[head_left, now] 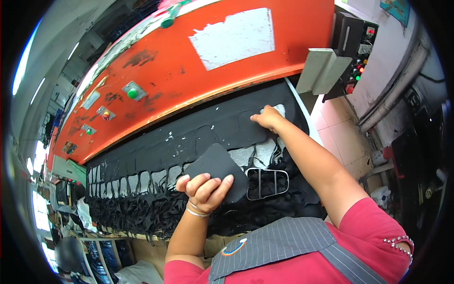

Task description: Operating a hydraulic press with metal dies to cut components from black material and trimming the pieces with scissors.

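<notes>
Two bare hands at an orange cutting press (198,52), left hand (204,190) gripping cut black pieces (218,169), right hand (267,118) pressing fingertips onto black sheet (198,135), metal cutting die (267,183) alongside.

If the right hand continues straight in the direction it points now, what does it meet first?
The right hand points up and to the left across the black sheet. It would likely first meet the lower edge of the orange press head, though depth is unclear.
</notes>
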`<state>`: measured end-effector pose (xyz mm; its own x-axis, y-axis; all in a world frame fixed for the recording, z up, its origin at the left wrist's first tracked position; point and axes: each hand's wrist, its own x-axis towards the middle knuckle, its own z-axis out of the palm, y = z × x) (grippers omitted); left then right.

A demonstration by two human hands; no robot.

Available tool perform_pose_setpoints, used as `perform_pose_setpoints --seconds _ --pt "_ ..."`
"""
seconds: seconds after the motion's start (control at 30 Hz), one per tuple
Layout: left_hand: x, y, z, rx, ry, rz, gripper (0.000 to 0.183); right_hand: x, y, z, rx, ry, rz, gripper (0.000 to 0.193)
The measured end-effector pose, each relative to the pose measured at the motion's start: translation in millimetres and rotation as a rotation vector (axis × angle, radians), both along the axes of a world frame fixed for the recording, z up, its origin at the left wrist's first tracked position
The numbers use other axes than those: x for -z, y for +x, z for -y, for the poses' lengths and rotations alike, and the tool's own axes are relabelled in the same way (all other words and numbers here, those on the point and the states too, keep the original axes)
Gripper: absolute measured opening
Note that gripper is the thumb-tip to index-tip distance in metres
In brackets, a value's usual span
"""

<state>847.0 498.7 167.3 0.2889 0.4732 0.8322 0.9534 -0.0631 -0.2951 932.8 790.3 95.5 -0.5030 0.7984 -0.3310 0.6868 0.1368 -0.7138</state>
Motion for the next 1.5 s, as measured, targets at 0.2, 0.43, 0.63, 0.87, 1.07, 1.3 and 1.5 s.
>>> perform_pose_setpoints --seconds 0.2,0.43,0.63,0.87,1.07,1.3,1.5 --pt "-6.3 0.1 37.4 0.032 0.016 0.014 0.025 7.6 -14.3 5.1 0.117 -0.119 -0.148 0.044" --pt "3.4 -4.2 -10.1 0.397 -0.136 1.989 0.026 33.7 -10.4 1.4 0.342 -0.422 -0.539 0.068" --pt "33.6 -6.7 -106.4 0.548 -0.511 2.241 0.032 52.1 20.6 -13.9 0.149 -0.936 -1.001 0.089" --pt "64.4 1.2 -177.0 0.031 -0.674 1.508 0.036 84.2 37.0 -17.4 -0.179 -0.799 -1.106 0.069" --pt "88.5 70.7 -191.1 -0.179 -0.527 1.221 0.06 70.7 110.6 -27.4 -0.234 -0.818 -1.161 0.056" --pt "75.2 78.5 -157.7 0.185 -0.394 1.462 0.041 59.1 100.9 -9.1 -0.283 -0.988 -1.234 0.042" --pt "28.7 71.1 -57.5 0.735 -0.359 1.483 0.041 46.0 97.7 8.7 -0.209 -0.741 -0.906 0.041"
